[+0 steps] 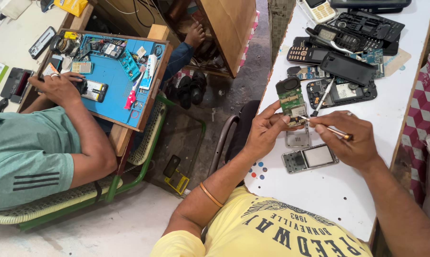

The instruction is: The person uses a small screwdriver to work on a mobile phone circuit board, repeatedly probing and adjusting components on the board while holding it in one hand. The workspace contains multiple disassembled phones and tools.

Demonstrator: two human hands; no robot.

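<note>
Hands: left hand (265,133) pinches the green circuit board (291,102) by its lower edge, centre of the frame; right hand (353,138) is closed around a thin tool (329,128), its tip touching the board's lower end.
Table: white top (405,95), right half of the frame, carries all the phone parts.
Co-worker: another person in a green shirt (24,152), left of the frame, has one hand (58,85) at a phone on a blue mat (115,85); apart from this work.
Parts pile: black phones and back covers (348,69), upper right, just beyond the board.
Phone frame: grey shell with a pale screen (310,158), flat on the table below the hands.
Keypad piece: small grey part (298,139), under the board, between the hands.
Board: held upright and tilted toward the camera, above the table, touching nothing but fingers and tool.
Grip advice: judging by the pinch, keeping fingers on the edges and off the components looks wise.
Tool advice: the tip likely needs light, steady pressure; resting the right wrist on the table would help.
Risk: a slip could scratch traces or drop the board onto the keypad piece.
</note>
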